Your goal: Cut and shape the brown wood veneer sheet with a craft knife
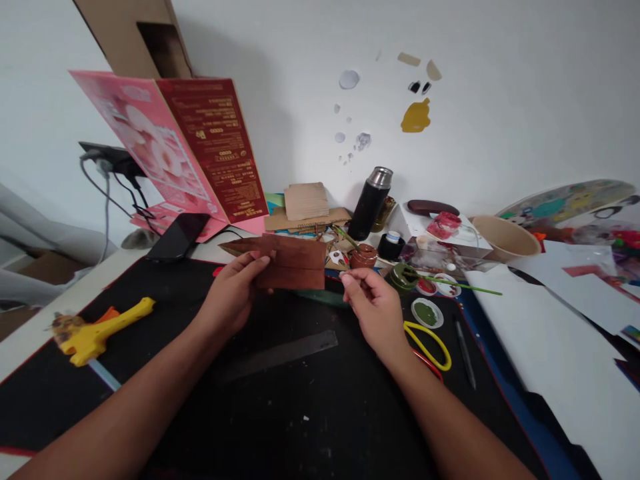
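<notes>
My left hand (235,283) pinches a brown painted rectangular card (295,263) by its left end, over the dark mat. A crease or seam runs across the card. From behind that hand, a brown pointed piece (235,247) sticks out to the left; whether it is held too I cannot tell. My right hand (373,300) is a little to the right of the card and apart from it. Its thumb and fingers are pressed together, with a tiny pale bit at the tips that is too small to name. Below both hands lies a clear ruler (290,355).
A yellow glue gun (95,340) and a phone (179,237) lie left. Right are yellow-handled scissors (440,350), a pen (465,353), a green paint lid (427,313) and paint jars (401,279). Behind stand a black flask (369,207) and a pink-red folder (215,153).
</notes>
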Action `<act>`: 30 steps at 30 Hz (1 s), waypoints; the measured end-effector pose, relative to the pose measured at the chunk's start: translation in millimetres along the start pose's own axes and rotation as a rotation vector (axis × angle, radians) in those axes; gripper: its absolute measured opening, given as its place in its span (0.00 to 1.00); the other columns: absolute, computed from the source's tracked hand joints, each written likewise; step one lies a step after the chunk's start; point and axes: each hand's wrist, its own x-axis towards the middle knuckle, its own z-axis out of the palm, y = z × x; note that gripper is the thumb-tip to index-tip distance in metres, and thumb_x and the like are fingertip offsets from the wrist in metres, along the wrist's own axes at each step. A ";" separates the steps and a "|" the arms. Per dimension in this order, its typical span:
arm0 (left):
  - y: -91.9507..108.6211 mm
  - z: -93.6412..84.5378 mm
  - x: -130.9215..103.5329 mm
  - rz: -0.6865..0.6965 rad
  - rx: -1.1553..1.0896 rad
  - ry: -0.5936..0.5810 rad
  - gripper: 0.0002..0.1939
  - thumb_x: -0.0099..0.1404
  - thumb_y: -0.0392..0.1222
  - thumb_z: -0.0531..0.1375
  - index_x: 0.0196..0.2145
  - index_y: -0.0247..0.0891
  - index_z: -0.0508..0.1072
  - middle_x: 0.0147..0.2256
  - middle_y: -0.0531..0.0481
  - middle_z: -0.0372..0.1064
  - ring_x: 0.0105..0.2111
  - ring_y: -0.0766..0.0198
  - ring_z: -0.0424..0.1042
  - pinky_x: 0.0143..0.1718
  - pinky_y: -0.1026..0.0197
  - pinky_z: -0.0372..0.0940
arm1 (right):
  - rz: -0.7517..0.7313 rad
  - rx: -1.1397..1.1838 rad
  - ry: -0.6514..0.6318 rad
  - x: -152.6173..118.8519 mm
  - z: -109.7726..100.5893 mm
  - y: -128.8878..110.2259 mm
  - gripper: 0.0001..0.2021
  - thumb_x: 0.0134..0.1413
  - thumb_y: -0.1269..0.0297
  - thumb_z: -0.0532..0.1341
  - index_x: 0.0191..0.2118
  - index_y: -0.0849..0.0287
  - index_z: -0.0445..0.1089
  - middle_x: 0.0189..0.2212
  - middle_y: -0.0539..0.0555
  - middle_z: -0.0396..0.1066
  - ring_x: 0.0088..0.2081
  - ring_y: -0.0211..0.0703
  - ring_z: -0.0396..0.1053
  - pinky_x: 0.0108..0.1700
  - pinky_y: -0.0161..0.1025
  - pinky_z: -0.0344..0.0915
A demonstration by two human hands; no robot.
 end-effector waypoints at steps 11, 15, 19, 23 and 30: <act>-12.6 13.1 -25.4 -0.119 0.091 -0.276 0.20 0.55 0.50 0.75 0.41 0.41 0.77 0.45 0.50 0.76 0.42 0.57 0.75 0.31 0.60 0.76 | -0.017 -0.057 -0.152 -11.2 13.3 4.2 0.09 0.64 0.54 0.63 0.40 0.54 0.75 0.27 0.50 0.72 0.28 0.42 0.69 0.33 0.40 0.64; -17.4 14.0 -30.9 -0.143 0.127 -0.374 0.19 0.58 0.51 0.74 0.42 0.42 0.77 0.43 0.50 0.77 0.41 0.58 0.76 0.36 0.60 0.74 | -0.010 -0.057 -0.152 -12.2 13.3 5.5 0.09 0.64 0.54 0.63 0.41 0.54 0.75 0.29 0.51 0.74 0.29 0.42 0.69 0.33 0.40 0.65; -18.4 15.3 -34.6 -0.102 0.205 -0.428 0.16 0.61 0.52 0.71 0.41 0.42 0.77 0.42 0.50 0.78 0.42 0.58 0.76 0.48 0.56 0.72 | -0.011 -0.077 -0.162 -14.8 14.2 6.1 0.09 0.64 0.54 0.64 0.42 0.53 0.76 0.27 0.49 0.71 0.29 0.41 0.68 0.32 0.39 0.64; -14.8 16.7 -36.5 -0.005 0.370 -0.430 0.15 0.62 0.54 0.69 0.39 0.41 0.76 0.43 0.49 0.77 0.45 0.55 0.75 0.52 0.55 0.67 | -0.024 -0.084 -0.168 -15.6 15.1 4.5 0.08 0.63 0.55 0.64 0.41 0.53 0.75 0.26 0.48 0.69 0.28 0.40 0.66 0.31 0.38 0.63; -12.3 17.7 -35.5 0.115 0.515 -0.462 0.15 0.65 0.55 0.66 0.40 0.42 0.77 0.41 0.49 0.77 0.44 0.54 0.73 0.50 0.56 0.66 | -0.039 -0.081 -0.182 -15.9 16.2 5.0 0.07 0.63 0.56 0.65 0.41 0.53 0.74 0.25 0.47 0.67 0.27 0.39 0.63 0.30 0.38 0.61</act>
